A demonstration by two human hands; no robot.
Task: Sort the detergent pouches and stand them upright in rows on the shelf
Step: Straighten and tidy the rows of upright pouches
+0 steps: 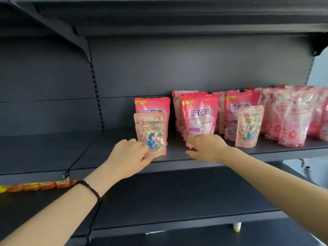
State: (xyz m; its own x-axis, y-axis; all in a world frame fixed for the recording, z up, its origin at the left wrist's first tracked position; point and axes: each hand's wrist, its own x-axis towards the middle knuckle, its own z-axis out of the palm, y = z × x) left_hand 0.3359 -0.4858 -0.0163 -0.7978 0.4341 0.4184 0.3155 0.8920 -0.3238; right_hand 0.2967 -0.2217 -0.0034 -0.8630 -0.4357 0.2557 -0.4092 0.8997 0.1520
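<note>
Left hand [129, 153] holds small pouch [152, 132], mid frame. Right hand [205, 146] touches big pouch [200, 116]. More pouches [292, 114] stand right on shelf [53, 151].

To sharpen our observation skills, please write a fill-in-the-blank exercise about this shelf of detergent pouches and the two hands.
1. The left hand grips a small floral pouch standing in front of a larger pouch coloured ___.
2. The dark bracelet is on the ___ wrist.
3. The second small floral pouch stands to the ___ of the right hand.
Missing words: pink; left; right.
</note>
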